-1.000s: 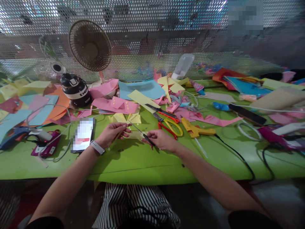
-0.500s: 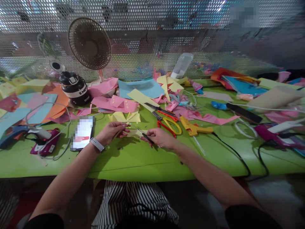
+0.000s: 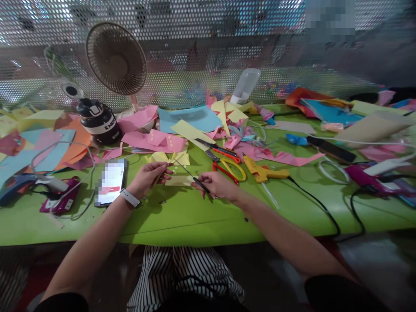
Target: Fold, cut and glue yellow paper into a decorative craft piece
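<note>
My right hand (image 3: 217, 186) is closed around the dark handle of a thin pointed tool (image 3: 200, 184), whose metal tip reaches up and left toward my other hand. My left hand (image 3: 150, 177), with a white band at the wrist, has its fingers pinched together; a small yellow piece seems to be at the fingertips, too small to tell surely. Between the hands a pale yellow paper strip (image 3: 178, 180) lies on the green table (image 3: 195, 221). Just behind is a folded yellow paper (image 3: 182, 158). Scissors with yellow handles (image 3: 238, 170) lie right of my right hand.
A phone (image 3: 111, 184) and a purple power strip (image 3: 63, 199) lie at left. Behind stand a black bottle (image 3: 97, 123) and a fan (image 3: 117, 60). A yellow glue gun (image 3: 263, 171) with a black cable lies at right. Colored papers (image 3: 190, 119) spread along the back.
The tool's tip has swung upward, and its blade shows more clearly near my left fingertips. The whole view has shifted slightly. My hands remain close together over the same spot.
</note>
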The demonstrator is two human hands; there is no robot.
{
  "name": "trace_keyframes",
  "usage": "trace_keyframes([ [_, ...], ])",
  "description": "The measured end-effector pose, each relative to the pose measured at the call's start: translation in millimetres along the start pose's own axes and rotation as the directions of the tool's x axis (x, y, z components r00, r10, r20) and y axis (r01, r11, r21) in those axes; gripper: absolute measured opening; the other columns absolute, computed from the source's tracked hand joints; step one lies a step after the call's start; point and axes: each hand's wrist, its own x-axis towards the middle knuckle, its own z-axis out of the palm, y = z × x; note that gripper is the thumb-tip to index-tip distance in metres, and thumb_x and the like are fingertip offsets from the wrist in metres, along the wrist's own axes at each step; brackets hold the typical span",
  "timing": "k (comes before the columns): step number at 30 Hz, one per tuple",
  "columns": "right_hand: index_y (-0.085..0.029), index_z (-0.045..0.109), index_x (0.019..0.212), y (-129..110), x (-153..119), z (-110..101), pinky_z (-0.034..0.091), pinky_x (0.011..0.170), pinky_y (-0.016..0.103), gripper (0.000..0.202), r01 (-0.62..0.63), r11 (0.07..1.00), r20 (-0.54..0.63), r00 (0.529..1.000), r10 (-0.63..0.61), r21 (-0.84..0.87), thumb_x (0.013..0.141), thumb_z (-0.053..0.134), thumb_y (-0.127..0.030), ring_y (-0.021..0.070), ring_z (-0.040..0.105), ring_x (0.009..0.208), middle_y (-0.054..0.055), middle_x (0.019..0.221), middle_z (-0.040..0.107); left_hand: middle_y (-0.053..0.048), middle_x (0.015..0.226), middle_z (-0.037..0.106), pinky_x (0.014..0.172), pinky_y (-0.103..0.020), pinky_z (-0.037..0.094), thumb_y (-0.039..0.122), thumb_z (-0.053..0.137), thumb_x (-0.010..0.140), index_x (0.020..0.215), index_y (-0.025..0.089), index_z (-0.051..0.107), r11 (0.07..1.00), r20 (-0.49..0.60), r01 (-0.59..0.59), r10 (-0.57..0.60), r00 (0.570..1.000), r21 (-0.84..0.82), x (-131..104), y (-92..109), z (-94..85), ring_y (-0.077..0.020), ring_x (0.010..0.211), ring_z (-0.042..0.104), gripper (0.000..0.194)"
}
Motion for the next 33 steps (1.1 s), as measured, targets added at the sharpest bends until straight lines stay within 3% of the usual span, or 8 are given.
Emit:
trace_keyframes([
  [15, -0.018, 0.057, 0.074, -4, 0, 9, 0.033, 0.042, 0.023, 0.058, 0.019, 1.000, 0.021, 1.000, -0.019, -0.010, 0.059, 0.082, -0.069, 0.0070, 0.046, 0.045, -0.003, 0.059, 0.060, -0.006, 0.075, 0.076, 0.058, -0.018, 0.056, 0.014, 0.070, 0.090, 0.093, 0.010, 0.071, 0.999, 0.094, -0.011, 0.015, 0.995, -0.045, -3, -7, 3.5, -0.0081, 0.057, 0.068, 0.006],
  [22, -0.018, 0.057, 0.072, -5, 0, 11, 0.034, 0.044, 0.024, 0.059, 0.038, 0.999, 0.025, 0.999, -0.037, -0.007, 0.058, 0.082, -0.070, 0.0069, 0.046, 0.047, -0.004, 0.057, 0.057, -0.006, 0.074, 0.076, 0.056, -0.016, 0.056, 0.011, 0.067, 0.092, 0.090, 0.009, 0.071, 0.998, 0.103, -0.004, 0.010, 0.995, -0.063, -3, -7, 3.3, -0.0075, 0.054, 0.068, 0.005],
  [33, -0.018, 0.058, 0.070, -5, 0, 11, 0.036, 0.047, 0.024, 0.058, 0.018, 1.000, 0.003, 1.000, -0.018, -0.004, 0.055, 0.083, -0.068, 0.0091, 0.052, 0.052, -0.005, 0.058, 0.056, -0.005, 0.073, 0.076, 0.056, -0.016, 0.057, 0.018, 0.076, 0.086, 0.092, 0.010, 0.071, 0.999, 0.114, -0.016, 0.021, 0.993, -0.049, -1, -8, 0.0, -0.0076, 0.055, 0.068, 0.011],
])
